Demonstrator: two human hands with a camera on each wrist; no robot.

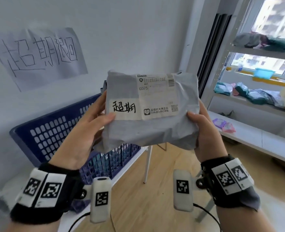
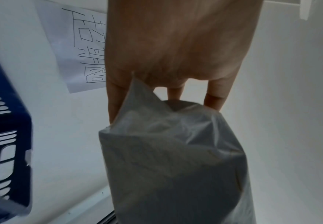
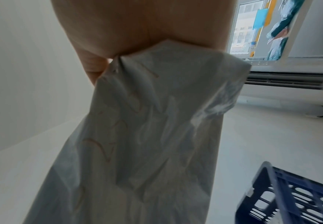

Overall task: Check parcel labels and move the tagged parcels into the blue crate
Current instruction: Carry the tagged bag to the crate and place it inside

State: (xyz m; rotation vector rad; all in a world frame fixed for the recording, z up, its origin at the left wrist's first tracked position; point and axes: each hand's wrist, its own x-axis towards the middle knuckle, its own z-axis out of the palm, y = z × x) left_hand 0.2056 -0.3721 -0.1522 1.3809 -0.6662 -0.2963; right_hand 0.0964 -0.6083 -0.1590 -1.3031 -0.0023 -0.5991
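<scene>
Hands, left hand (image 1: 81,129) and right hand (image 1: 203,129), grip grey parcel (image 1: 151,128); only head view shows its handwritten tag (image 1: 124,108).

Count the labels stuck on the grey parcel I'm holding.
2: a printed shipping label at the upper right of the grey parcel, and a handwritten tag at its lower left, overlapping it. The back is hidden.

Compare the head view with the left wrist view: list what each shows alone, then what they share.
Head view only: the parcel's shipping label, its handwritten tag, the right hand and the shelves. Left wrist view only: the parcel's unlabelled side and the fingers behind it. Both: the grey parcel, the left hand, the blue crate and the wall sign.
</scene>
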